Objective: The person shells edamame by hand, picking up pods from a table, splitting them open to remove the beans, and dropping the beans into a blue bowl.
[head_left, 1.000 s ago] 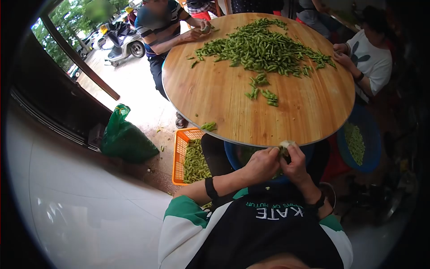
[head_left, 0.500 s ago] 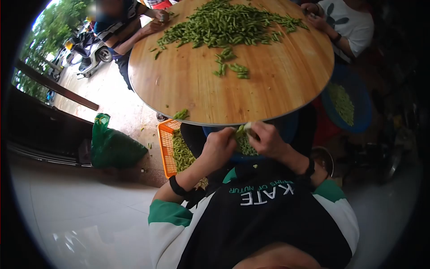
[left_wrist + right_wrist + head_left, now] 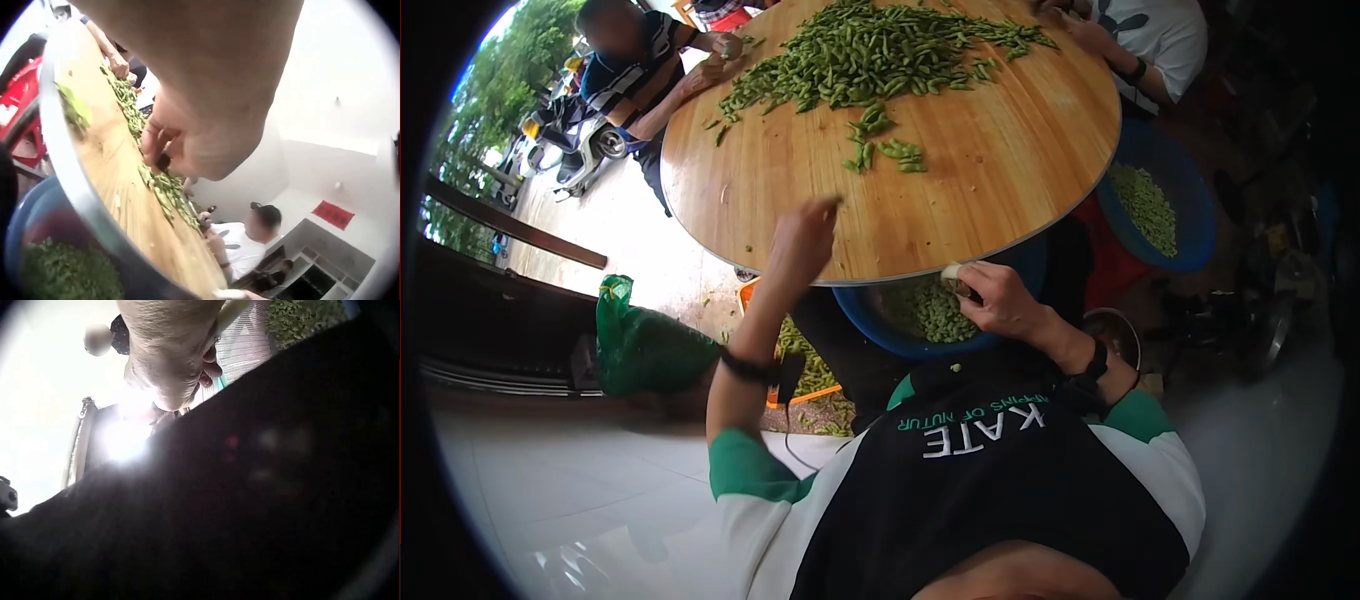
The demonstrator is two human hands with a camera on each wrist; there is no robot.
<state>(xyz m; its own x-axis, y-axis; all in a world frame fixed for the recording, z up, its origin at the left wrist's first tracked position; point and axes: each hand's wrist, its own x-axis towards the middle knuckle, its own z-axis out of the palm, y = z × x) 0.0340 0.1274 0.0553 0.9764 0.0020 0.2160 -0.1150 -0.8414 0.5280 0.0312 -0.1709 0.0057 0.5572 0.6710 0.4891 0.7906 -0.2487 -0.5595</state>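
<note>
My left hand [image 3: 800, 245] is over the near part of the round wooden table [image 3: 1020, 160]. Its curled fingers pinch a small dark thing [image 3: 164, 161], perhaps a pod. Green bean pods [image 3: 860, 60] are heaped on the far side, with small clusters [image 3: 905, 155] nearer. By the near edge, my right hand [image 3: 1003, 300] hangs over a blue basin [image 3: 852, 312] of shelled green beans [image 3: 940, 315]. Its fingers are curled in, and something whitish [image 3: 951, 271] shows at the thumb tip. I cannot tell whether anything lies inside those fingers.
An orange crate [image 3: 772, 403] of pods stands on the floor at left, near a green bag [image 3: 650, 345]. Another blue basin [image 3: 1195, 205] with beans and a metal bowl [image 3: 1122, 340] stand at right. People sit at the table's left and right.
Both hands worked together at the table's near edge over a pod. My left hand has since parted and moved forward and left over the table. The right stays near the basin.
</note>
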